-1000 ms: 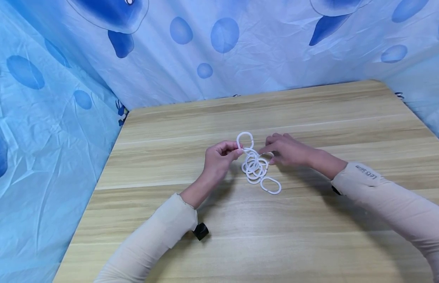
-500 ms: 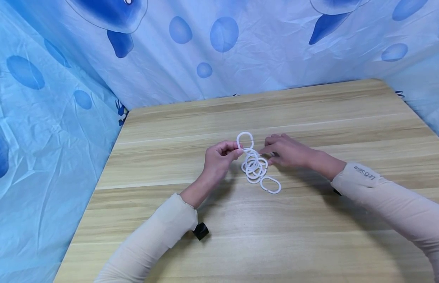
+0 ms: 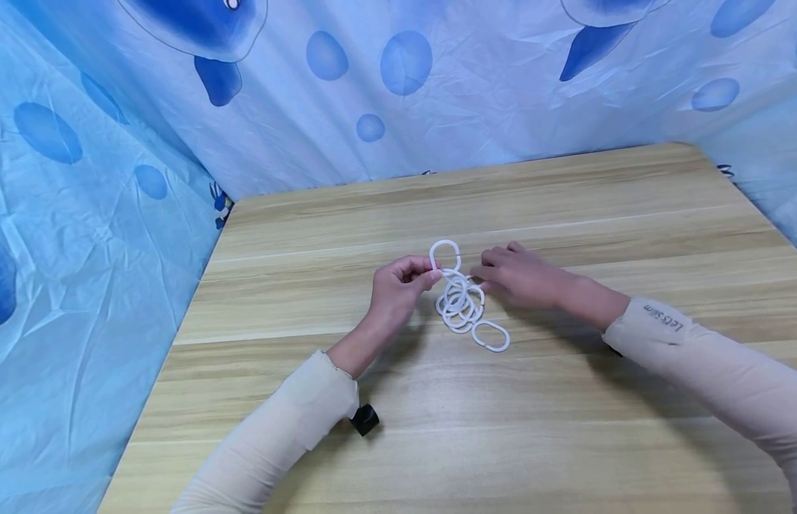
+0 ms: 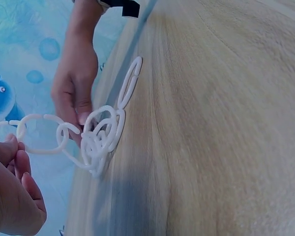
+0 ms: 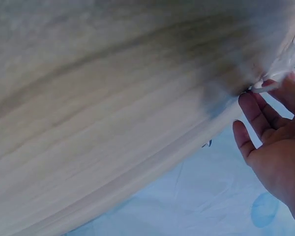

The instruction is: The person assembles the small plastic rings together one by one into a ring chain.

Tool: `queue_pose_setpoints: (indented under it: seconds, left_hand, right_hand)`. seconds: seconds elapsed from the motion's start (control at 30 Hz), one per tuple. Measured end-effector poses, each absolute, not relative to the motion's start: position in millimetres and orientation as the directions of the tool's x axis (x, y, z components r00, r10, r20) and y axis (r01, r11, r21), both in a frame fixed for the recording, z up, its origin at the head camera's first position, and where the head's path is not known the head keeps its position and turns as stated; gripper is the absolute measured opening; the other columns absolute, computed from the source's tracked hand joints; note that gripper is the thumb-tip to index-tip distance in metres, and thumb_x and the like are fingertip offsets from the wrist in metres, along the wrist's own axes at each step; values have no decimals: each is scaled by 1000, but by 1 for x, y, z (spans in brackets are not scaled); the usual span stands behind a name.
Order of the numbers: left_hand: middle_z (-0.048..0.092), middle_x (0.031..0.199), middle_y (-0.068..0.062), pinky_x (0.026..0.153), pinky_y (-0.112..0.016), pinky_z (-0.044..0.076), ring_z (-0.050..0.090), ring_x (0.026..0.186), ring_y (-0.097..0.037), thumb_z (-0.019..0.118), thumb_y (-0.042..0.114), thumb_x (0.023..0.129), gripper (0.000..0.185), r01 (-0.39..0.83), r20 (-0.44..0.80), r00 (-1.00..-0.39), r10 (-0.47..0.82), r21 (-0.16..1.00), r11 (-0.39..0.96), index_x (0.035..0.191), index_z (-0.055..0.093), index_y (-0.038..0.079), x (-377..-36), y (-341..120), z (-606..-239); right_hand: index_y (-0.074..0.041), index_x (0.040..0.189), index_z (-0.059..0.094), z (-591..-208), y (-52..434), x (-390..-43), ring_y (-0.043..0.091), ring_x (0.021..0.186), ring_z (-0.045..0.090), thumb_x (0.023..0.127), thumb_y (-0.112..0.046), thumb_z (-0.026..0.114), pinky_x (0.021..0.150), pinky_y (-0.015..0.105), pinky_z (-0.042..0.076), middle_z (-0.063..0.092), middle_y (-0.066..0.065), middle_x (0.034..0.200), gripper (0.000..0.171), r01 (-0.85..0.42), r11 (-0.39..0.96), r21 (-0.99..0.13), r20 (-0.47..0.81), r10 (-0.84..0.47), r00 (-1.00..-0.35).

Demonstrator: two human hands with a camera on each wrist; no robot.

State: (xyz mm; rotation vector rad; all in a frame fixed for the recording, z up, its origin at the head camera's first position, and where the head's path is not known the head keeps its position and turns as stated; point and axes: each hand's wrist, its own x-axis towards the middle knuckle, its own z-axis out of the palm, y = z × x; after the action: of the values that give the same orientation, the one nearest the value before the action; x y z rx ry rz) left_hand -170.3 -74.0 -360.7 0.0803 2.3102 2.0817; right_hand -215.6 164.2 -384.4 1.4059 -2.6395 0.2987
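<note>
A chain of white plastic rings [image 3: 462, 305] lies bunched on the wooden table [image 3: 565, 428], with one ring [image 3: 491, 335] trailing towards me. My left hand [image 3: 434, 273] pinches the chain just below its top ring [image 3: 444, 253] and holds that end slightly off the wood. In the left wrist view the left hand [image 4: 10, 196] holds up two linked rings [image 4: 39, 135]. My right hand [image 3: 483, 278] reaches in from the right, thumb and forefinger closed on a ring at the edge of the bunch [image 4: 101, 137]. In the right wrist view the right hand's other fingers [image 5: 255, 118] stay loosely spread.
A blue cloth with a bubble and dolphin print [image 3: 404, 86] hangs behind the table and along its left side. A small black wrist mount [image 3: 364, 420] sits under my left sleeve. Bare wood surrounds the rings.
My right hand has slid a little to the left into the bunch of rings, and the bunch has shifted slightly. The left hand has kept its hold and place.
</note>
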Motion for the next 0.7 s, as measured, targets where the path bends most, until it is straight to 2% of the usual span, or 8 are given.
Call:
queue_pose_setpoints:
  seconds: [0.17,0.27,0.47,0.7]
  left_hand:
    - [72,93,-5,63,-18,46,57,71,-8,73,5,84,12,17,11,-999,53,994,104,94,71,0,-170,-75,-360]
    - [72,93,-5,65,-19,47,58,72,-8,74,6,84,12,15,9,-999,54,994,107,94,71,0,-170,-75,-360]
    - [72,93,-4,65,-19,47,57,72,-8,74,8,84,10,14,7,-998,56,993,120,92,71,2,-172,-75,-361]
    - [72,92,-4,65,-20,47,57,71,-8,74,8,84,10,15,7,-998,60,992,123,92,72,4,-172,-74,-361]
  right_hand:
    - [-1,114,65,-381,167,-221,30,96,62,89,-4,61,86,47,42,68,13,102,25,-823,557,-113,274,-778,-565]
    - [0,109,66,-376,170,-223,29,91,64,89,-1,60,88,47,42,70,12,100,21,-802,585,-116,293,-752,-591]
    - [0,96,69,-369,174,-228,25,71,66,88,-1,63,81,47,45,71,10,83,10,-767,618,-173,432,-652,-623]
    - [-2,90,71,-361,176,-231,21,59,63,85,4,65,74,44,46,68,5,69,10,-760,614,-215,635,-503,-586]
